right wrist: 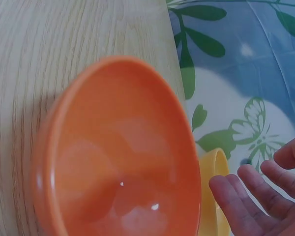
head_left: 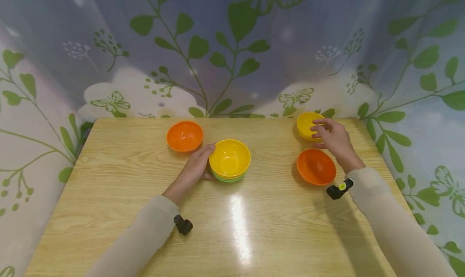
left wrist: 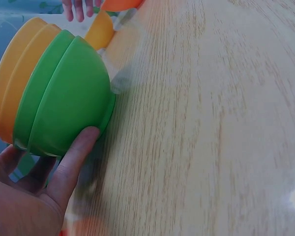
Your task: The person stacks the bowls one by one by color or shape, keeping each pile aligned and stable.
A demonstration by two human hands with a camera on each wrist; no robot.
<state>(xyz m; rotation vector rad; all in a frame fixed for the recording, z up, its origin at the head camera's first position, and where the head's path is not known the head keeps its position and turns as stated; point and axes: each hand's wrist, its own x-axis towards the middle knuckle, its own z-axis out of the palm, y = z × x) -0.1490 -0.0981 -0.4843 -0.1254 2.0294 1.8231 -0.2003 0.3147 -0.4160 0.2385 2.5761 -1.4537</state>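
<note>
In the head view my left hand (head_left: 194, 166) grips the left side of a stack of bowls (head_left: 230, 159) near the table's middle. Yellow bowls sit on top and green bowls (left wrist: 71, 93) beneath, as the left wrist view shows. There the thumb and fingers hold the stack's lower side. At the back right, my right hand (head_left: 336, 141) hovers over the right side of a single yellow bowl (head_left: 306, 124). Its fingers (right wrist: 243, 201) are spread and loosely bent, with no clear grip on the rim. An orange bowl (head_left: 316, 167) stands just in front of that yellow bowl.
Another orange bowl (head_left: 185, 136) rests behind and left of the stack, close to my left hand. The wooden table (head_left: 120, 184) ends at a patterned curtain (head_left: 218, 67) along the back and sides. Each sleeve carries a small black wrist camera (head_left: 183, 225).
</note>
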